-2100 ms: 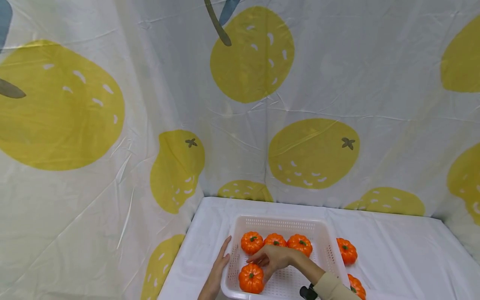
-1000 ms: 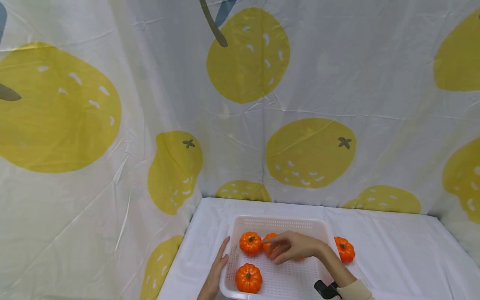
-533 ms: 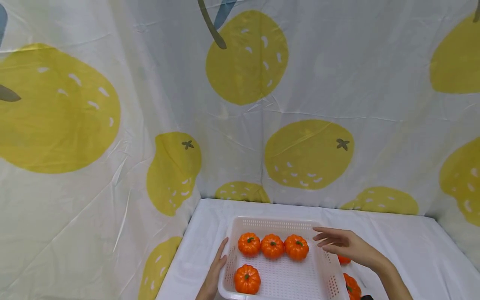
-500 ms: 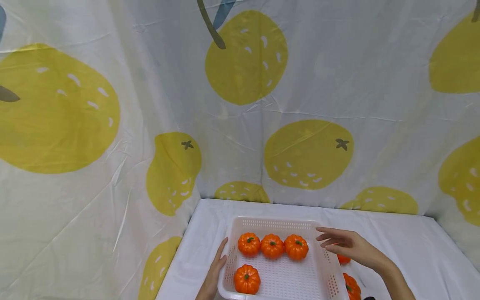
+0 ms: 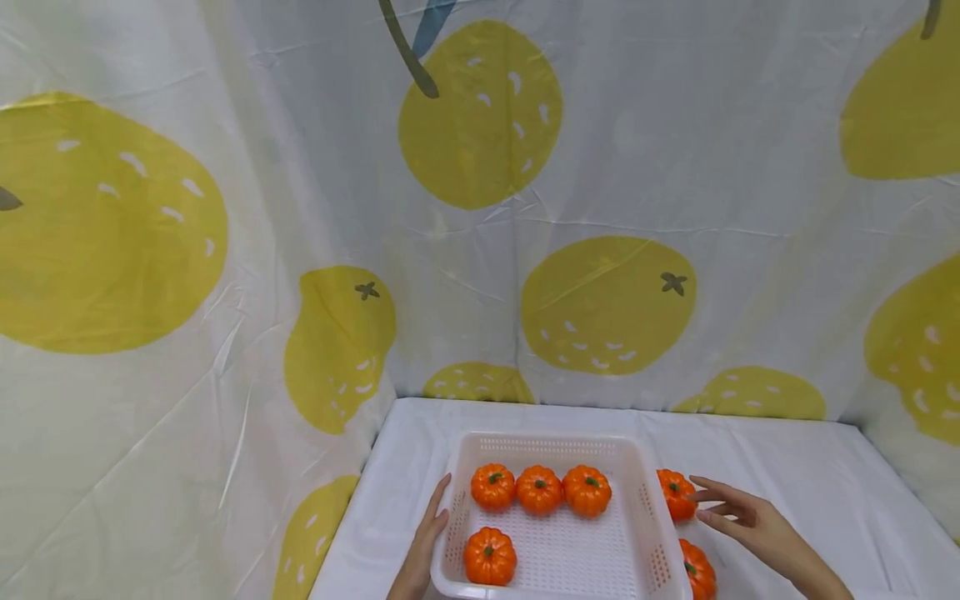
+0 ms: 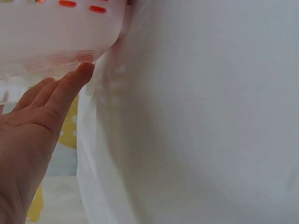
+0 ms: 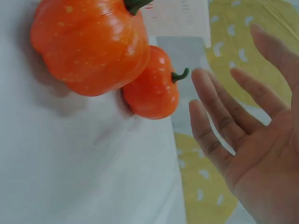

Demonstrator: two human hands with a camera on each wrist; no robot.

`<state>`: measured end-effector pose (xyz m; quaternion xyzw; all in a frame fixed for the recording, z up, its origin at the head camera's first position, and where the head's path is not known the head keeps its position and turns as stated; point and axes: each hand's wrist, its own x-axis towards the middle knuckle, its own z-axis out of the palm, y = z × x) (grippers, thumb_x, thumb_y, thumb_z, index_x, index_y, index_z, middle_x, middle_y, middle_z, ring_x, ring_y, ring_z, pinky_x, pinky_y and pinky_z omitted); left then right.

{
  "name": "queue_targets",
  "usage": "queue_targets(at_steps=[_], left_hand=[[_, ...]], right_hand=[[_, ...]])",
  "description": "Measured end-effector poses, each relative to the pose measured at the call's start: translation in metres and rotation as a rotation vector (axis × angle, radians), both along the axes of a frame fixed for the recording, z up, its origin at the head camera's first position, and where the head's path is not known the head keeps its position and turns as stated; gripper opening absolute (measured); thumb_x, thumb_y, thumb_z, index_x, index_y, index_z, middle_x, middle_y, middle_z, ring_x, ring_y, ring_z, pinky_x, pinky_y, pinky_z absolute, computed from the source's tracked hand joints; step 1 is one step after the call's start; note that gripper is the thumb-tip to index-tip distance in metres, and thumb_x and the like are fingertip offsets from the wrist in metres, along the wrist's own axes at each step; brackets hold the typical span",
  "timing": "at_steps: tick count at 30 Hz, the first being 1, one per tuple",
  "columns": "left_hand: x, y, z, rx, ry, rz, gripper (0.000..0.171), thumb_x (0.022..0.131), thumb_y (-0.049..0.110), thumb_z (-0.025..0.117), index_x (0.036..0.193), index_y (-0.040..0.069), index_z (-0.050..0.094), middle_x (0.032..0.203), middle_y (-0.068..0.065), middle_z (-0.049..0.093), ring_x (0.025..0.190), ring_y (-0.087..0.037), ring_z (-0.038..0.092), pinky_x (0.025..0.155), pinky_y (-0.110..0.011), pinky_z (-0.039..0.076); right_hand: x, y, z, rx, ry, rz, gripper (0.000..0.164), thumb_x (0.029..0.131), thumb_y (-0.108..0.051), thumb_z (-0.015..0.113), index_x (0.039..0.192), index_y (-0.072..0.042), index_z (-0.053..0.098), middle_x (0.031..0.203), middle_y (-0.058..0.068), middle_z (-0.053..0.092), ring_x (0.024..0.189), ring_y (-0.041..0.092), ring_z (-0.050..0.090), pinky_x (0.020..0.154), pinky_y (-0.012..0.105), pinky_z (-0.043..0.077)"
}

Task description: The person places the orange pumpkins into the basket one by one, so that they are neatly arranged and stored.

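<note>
A white perforated plastic basket [image 5: 570,546] holds several small orange pumpkins with green stems: a row of three, with the middle pumpkin [image 5: 539,490] between two others, and a nearer pumpkin [image 5: 490,556] at the front left. My left hand [image 5: 424,542] rests with straight fingers along the basket's left side; in the left wrist view its fingertips [image 6: 85,70] meet the basket wall. To the right of the basket my right hand [image 5: 757,527] has its fingers spread, holding nothing. Its fingertips are right beside the farther loose pumpkin [image 5: 676,495]. A second loose pumpkin [image 5: 697,570] lies nearer.
A white cloth [image 5: 795,467] covers the table. Behind and to the left hangs a pale curtain [image 5: 465,292] printed with yellow fruit. The basket's right wall [image 5: 654,533] stands between its pumpkins and the two loose ones.
My right hand has left the nearer pumpkin in the basket, risen over the row and moved right past the rim to the loose pumpkins. My left hand has stayed at the basket's side.
</note>
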<state>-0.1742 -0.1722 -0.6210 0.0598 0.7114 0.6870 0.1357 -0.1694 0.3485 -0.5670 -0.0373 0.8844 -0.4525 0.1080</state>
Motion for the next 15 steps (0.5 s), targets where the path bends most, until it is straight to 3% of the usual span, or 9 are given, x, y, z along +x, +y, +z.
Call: queue_targets(at_steps=[3,7,10,15], left_hand=[[-0.001,-0.001,0.001,-0.015,-0.010,0.014,0.063,0.110,0.051,0.029,0.167,0.033,0.009,0.176,-0.013,0.001,0.158,-0.048,0.013,0.121,-0.072,0.022],[-0.002,0.000,0.001,-0.020,-0.020,0.022,0.064,0.110,0.052,0.030,0.167,0.034,0.010,0.176,-0.012,0.001,0.159,-0.047,0.011,0.122,-0.072,0.019],[-0.002,0.000,0.000,-0.016,-0.023,0.021,0.064,0.110,0.051,0.029,0.168,0.032,0.009,0.176,-0.013,0.000,0.159,-0.048,0.011,0.122,-0.071,0.020],[-0.001,0.000,-0.001,-0.011,-0.027,0.014,0.064,0.110,0.052,0.029,0.168,0.032,0.008,0.176,-0.013,0.001,0.158,-0.048,0.013,0.122,-0.070,0.024]], right_hand=[[-0.004,-0.001,-0.011,0.059,-0.025,-0.107,0.078,0.100,-0.040,0.068,0.160,-0.005,0.034,0.145,0.029,0.056,0.113,0.026,0.069,0.086,0.034,0.062],[-0.010,-0.004,-0.027,0.105,-0.049,-0.171,0.091,0.098,-0.049,0.068,0.164,-0.005,0.023,0.154,0.037,0.041,0.130,0.049,0.056,0.096,0.049,0.059],[-0.013,-0.007,-0.036,0.119,-0.078,-0.178,0.097,0.097,-0.054,0.067,0.165,-0.005,0.018,0.156,0.039,0.035,0.135,0.054,0.047,0.101,0.058,0.055],[-0.014,-0.013,-0.044,0.115,-0.080,-0.182,0.102,0.094,-0.055,0.070,0.164,-0.004,0.018,0.155,0.038,0.038,0.135,0.055,0.047,0.103,0.062,0.052]])
